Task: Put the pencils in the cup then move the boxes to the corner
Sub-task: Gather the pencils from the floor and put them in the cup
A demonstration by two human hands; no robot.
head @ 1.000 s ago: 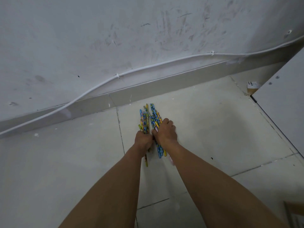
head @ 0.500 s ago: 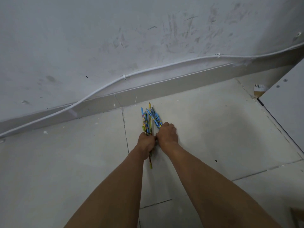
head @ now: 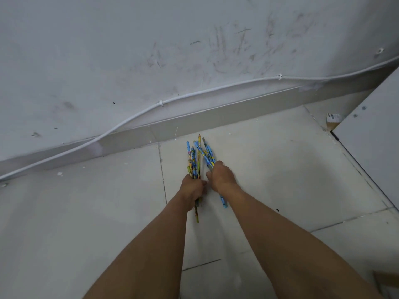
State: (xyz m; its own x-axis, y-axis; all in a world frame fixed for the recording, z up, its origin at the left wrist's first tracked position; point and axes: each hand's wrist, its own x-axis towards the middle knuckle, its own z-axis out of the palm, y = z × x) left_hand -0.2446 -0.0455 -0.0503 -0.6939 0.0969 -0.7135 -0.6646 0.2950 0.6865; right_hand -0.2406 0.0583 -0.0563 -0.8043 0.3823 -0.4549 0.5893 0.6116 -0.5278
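Several colourful blue and yellow pencils (head: 195, 160) lie bunched on the pale floor tiles near the wall. My left hand (head: 192, 187) grips one bundle of them, their tips pointing toward the wall and their ends sticking out behind my fist. My right hand (head: 222, 176) grips a second, mostly blue bundle (head: 207, 153) just to the right, with one blue pencil end (head: 223, 201) showing below my wrist. No cup is in view.
A scuffed white wall (head: 194, 50) with a white cable (head: 129, 119) and a skirting board lies just beyond the pencils. A small cardboard box (head: 332, 120) sits in the far right corner beside a white panel (head: 375, 126). Another cardboard edge (head: 387, 281) shows at bottom right.
The single pile has been split into two bundles, one in each hand. My hands have drawn slightly apart, and the right bundle has fanned out to the right.
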